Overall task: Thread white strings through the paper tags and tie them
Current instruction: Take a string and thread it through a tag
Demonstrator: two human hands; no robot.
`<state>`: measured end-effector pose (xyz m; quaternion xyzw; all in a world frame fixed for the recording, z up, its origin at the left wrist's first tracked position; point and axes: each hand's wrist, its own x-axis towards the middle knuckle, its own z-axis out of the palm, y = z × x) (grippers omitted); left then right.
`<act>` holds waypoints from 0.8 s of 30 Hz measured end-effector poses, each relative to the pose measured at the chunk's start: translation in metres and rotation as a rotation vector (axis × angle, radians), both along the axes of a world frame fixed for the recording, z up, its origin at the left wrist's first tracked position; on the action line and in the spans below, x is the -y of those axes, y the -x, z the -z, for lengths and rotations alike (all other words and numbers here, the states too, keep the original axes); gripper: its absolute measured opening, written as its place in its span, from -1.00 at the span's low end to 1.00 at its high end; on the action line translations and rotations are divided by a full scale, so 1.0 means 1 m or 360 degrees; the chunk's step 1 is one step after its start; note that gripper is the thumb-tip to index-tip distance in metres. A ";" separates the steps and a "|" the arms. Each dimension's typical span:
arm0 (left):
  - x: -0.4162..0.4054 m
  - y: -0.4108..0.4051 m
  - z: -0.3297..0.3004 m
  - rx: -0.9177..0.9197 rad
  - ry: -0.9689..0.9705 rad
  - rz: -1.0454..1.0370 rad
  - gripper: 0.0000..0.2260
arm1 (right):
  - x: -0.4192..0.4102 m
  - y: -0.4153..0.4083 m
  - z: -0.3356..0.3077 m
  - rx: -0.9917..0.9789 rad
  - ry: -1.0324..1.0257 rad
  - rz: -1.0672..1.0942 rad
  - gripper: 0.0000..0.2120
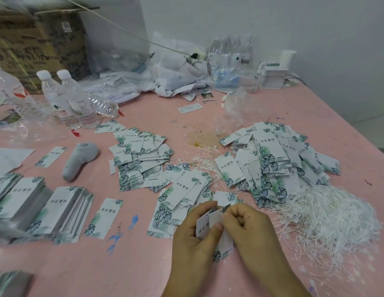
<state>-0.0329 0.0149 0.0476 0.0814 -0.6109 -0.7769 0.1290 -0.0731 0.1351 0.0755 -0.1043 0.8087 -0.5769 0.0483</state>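
Both hands meet low on the pink surface (pixel 144 264), just in front of the tangled heap of white strings (pixel 328 219). The left hand (pixel 195 236) grips a small bunch of leaf-printed tags (pixel 208 221) upright, thumb pressed across their front and fingers curled behind. The right hand (pixel 249 228) has its fingers curled in, pinching at the top corner of the front tag; whether a string is between its fingertips cannot be told.

Behind the strings lies a big loose pile of tags (pixel 279 159), some with strings trailing out of it. Left of the strings, beyond the hands, sits a second scattered pile (pixel 141 157); further left lie neat stacks (pixel 64 211) and a grey handheld tool (pixel 79 159). Far beyond the strings, water bottles (pixel 66 99), a cardboard box (pixel 36 39) and crumpled plastic bags (pixel 176 69) line the back edge.
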 end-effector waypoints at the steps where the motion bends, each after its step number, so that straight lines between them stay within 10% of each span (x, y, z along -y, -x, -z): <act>1: 0.000 0.000 0.000 -0.0003 0.0019 0.0000 -0.69 | 0.000 0.000 0.000 0.0001 -0.0001 0.0006 -0.85; 9: 0.003 0.001 0.002 -0.0031 -0.0121 0.0090 -0.64 | 0.000 -0.003 -0.004 -0.0016 0.0157 0.0074 -0.88; 20: 0.011 0.002 0.001 0.0188 -0.1076 0.0391 -0.54 | -0.006 0.003 0.005 0.0151 0.0457 -0.0061 -0.91; 24: 0.013 0.006 -0.003 0.0156 -0.0886 0.0401 -0.56 | -0.009 0.007 0.007 0.0187 0.0520 -0.0164 -0.90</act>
